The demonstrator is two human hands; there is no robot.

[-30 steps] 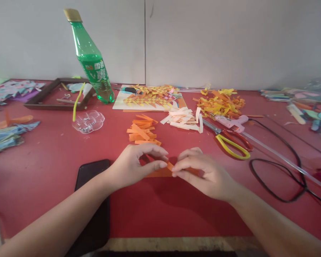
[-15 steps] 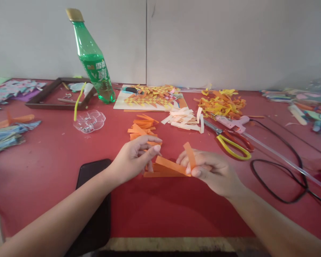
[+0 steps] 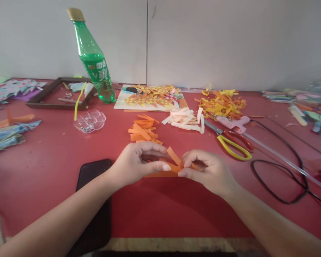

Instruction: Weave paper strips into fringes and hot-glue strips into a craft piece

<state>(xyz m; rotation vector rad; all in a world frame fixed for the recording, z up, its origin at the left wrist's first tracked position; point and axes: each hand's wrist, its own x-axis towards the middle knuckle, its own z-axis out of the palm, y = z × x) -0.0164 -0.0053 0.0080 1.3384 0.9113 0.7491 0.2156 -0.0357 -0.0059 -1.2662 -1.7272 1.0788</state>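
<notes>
Between my hands is a folded orange paper strip (image 3: 174, 157), one end sticking up at a slant. The thumb and fingers of my right hand (image 3: 207, 171) pinch it at the fold. From the other side, my left hand (image 3: 136, 160) closes on it, with the thumb in front and the fingers partly hidden behind. Below the hands, more orange paper (image 3: 160, 175) lies flat on the red table. Just beyond the left hand is a loose pile of orange paper strips (image 3: 142, 132).
Behind are pale strips (image 3: 183, 119), a yellow-orange pile (image 3: 223, 103) and a woven paper piece on a board (image 3: 120, 101). Scissors (image 3: 234, 146), a pink glue gun (image 3: 237, 124) and its cord lie right. A green bottle (image 3: 95, 66), frame (image 3: 32, 103), clear dish (image 3: 96, 123) and phone (image 3: 96, 214) are left.
My left hand has moved right and come onto the strip. My right hand has shifted slightly left, and the strip's raised end now leans left.
</notes>
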